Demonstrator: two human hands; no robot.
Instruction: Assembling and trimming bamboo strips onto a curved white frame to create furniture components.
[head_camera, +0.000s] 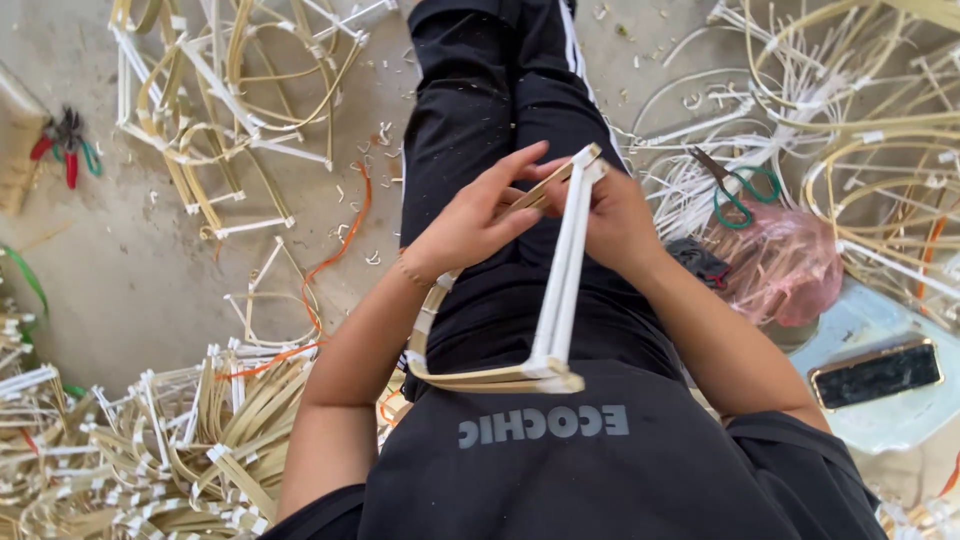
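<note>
You hold a bamboo frame (548, 300) over your lap; it is a long strip wrapped in white, meeting a bare tan strip at a bound corner low down, with another curved tan strip running up toward your left hand (478, 218); that hand is pinched shut on the tan strip just below the top joint, and your right hand (612, 222) is closed around the top end of the white-wrapped strip, fingers curled behind it; the upper joint looks, to my eye, to be the one in hand, since the lower corner is already bound; beside your left arm on the floor (130, 270) lie finished-looking frames (215, 100) and a heap of bound strips (170, 440), so a good share seems done; to your right a tangle of loose strips (850, 110), green-handled scissors (738, 190), a pink bag (785, 262) and a phone (876, 373) lie near, which suggests material is left to work.
</note>
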